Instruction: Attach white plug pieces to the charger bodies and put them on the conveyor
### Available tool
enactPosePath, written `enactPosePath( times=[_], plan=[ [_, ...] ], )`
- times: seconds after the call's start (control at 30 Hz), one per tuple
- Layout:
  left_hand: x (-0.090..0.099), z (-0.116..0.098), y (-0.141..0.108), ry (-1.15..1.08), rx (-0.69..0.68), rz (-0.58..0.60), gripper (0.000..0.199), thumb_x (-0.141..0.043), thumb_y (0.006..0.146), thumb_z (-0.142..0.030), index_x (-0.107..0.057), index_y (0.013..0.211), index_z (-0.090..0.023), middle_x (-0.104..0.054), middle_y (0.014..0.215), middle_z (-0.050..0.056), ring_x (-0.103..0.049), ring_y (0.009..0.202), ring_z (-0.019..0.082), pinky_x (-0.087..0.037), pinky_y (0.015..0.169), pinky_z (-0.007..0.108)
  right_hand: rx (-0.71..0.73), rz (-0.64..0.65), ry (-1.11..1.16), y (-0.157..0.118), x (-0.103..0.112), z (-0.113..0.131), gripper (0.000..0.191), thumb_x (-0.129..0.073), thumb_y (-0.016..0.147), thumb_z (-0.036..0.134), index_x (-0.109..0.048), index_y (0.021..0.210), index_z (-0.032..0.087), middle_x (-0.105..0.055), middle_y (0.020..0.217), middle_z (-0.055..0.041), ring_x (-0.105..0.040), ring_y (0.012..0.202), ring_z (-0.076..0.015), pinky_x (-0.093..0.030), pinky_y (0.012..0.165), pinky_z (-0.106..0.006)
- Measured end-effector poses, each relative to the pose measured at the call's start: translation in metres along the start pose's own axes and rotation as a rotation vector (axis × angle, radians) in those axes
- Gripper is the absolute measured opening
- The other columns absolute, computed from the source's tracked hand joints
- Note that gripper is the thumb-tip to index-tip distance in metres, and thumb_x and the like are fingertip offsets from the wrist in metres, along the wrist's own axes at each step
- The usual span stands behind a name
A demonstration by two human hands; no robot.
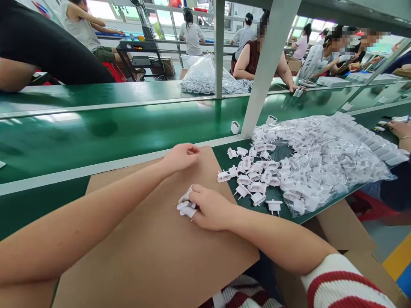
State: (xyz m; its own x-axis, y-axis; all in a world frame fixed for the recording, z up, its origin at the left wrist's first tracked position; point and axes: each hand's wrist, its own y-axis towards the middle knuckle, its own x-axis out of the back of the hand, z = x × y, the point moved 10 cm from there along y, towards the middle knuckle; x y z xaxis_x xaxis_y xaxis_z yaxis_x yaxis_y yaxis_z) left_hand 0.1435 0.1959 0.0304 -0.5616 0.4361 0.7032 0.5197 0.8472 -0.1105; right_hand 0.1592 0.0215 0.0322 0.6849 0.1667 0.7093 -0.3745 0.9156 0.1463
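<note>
Plugs lie beside cardboard, presumably for reach; over it, my right hand clutches some, my left hand half-curls, seemingly empty.

A single head-worn camera is looking forward and down from the wearer's own side of the green surface, close enough that a brown cardboard sheet is filling much of the lower frame. Both the left hand and the right hand are appearing near the middle, seen from above and behind. Beyond them, the view is reaching across a green conveyor belt to distant co-workers along the top.
</note>
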Motion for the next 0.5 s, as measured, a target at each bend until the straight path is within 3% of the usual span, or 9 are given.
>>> enactPosePath(
  times=[0.13,0.27,0.37,0.5],
  plan=[
    [-0.021,-0.063,0.061,0.13,-0.151,-0.095,0.039,-0.071,0.087,-0.031,-0.07,0.122,-0.015,-0.073,0.124,0.01,-0.069,0.106,0.024,-0.053,0.097,0.034,0.039,0.099,-0.131,-0.004,-0.009,0.005,0.007,-0.064,0.089,0.024,-0.06,0.094,0.021,-0.06,0.101,-0.0053,-0.054,0.073,-0.0184,-0.04,0.06,-0.031],
    [-0.053,-0.102,0.113,0.155,-0.184,-0.131,0.062,-0.081,0.085,-0.041,-0.061,0.136,-0.011,-0.062,0.142,0.017,-0.059,0.128,0.031,-0.048,0.106,0.038,0.05,0.148,-0.17,-0.004,-0.011,0.006,0.013,-0.063,0.087,0.022,-0.063,0.1,0.021,-0.063,0.108,-0.0066,-0.057,0.073,-0.0193,-0.038,0.057,-0.031],
    [-0.063,-0.107,0.139,0.161,-0.092,-0.174,0.073,-0.089,0.077,-0.048,-0.06,0.132,-0.01,-0.063,0.136,0.021,-0.059,0.127,0.037,-0.05,0.1,0.041,0.044,0.181,-0.177,-0.003,-0.012,0.005,0.015,-0.061,0.085,0.019,-0.066,0.1,0.021,-0.064,0.11,-0.0068,-0.059,0.074,-0.0196,-0.039,0.056,-0.031],
    [-0.064,-0.097,0.15,0.14,0.007,-0.173,0.041,-0.081,0.085,-0.034,-0.068,0.113,-0.008,-0.072,0.113,0.02,-0.068,0.108,0.034,-0.053,0.092,0.04,0.068,0.162,-0.124,-0.003,-0.01,0.005,0.019,-0.063,0.083,0.019,-0.069,0.101,0.021,-0.064,0.113,-0.0085,-0.062,0.085,-0.0236,-0.046,0.063,-0.033]
  ],
)
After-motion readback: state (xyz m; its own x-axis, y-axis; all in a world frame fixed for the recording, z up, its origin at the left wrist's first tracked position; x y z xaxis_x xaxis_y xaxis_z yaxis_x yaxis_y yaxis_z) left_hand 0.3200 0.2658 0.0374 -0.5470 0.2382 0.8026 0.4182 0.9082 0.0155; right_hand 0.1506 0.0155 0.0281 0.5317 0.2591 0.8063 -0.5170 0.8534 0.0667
